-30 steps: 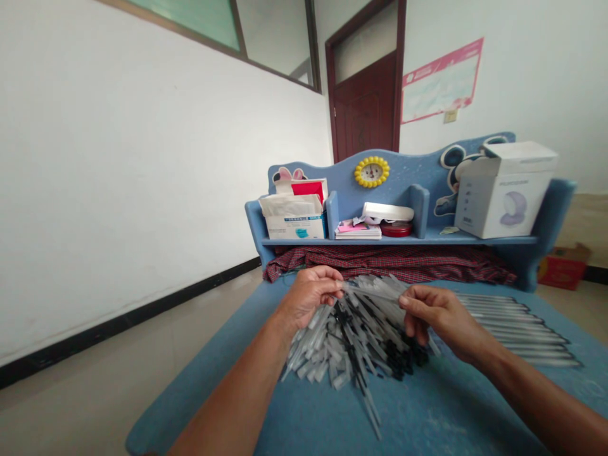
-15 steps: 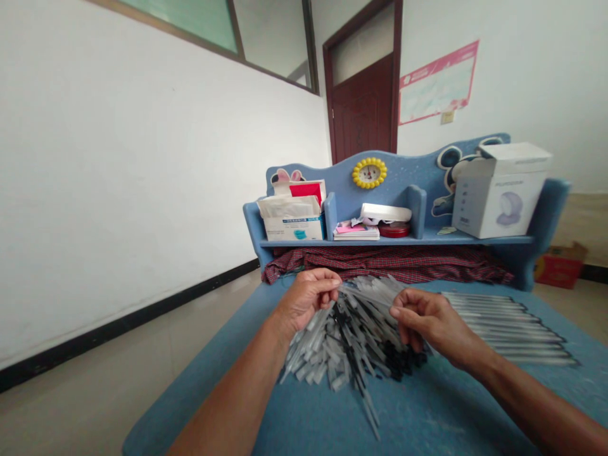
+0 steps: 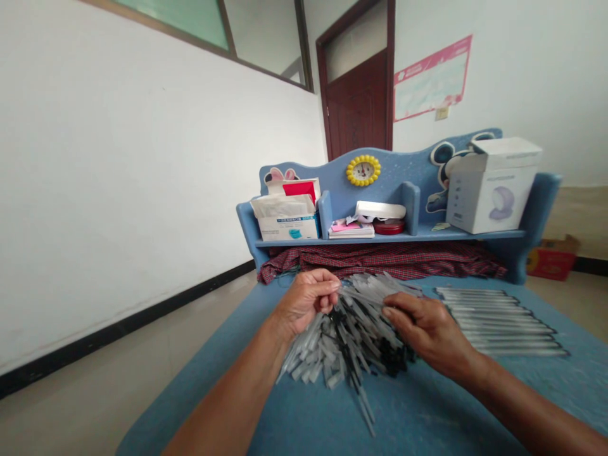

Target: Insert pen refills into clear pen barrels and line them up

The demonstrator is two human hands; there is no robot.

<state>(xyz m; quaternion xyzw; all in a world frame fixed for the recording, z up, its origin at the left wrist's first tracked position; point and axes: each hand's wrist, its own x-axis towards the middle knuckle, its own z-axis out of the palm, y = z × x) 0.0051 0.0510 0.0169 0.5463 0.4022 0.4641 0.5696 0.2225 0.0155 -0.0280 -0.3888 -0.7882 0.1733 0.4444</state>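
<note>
Your left hand (image 3: 304, 301) pinches one end of a thin translucent strip (image 3: 361, 295) between thumb and bent fingers while your right hand (image 3: 431, 324) grips it near the other end, the piece spanning the gap between them above a loose pile of clear plastic strips (image 3: 313, 356) on a blue table (image 3: 294, 421). The pile spreads beneath and between both hands; black pieces (image 3: 393, 358) bunch just below your right hand. Right of that hand, clear tubes (image 3: 503, 325) with dark ends lie side by side in a neat row. Beyond both hands, a dark red checked cloth (image 3: 380, 259) lies rumpled beneath a blue shelf (image 3: 344, 199), where a mask box (image 3: 287, 228) sits past your left hand and a white carton (image 3: 496, 190) past your right.
</note>
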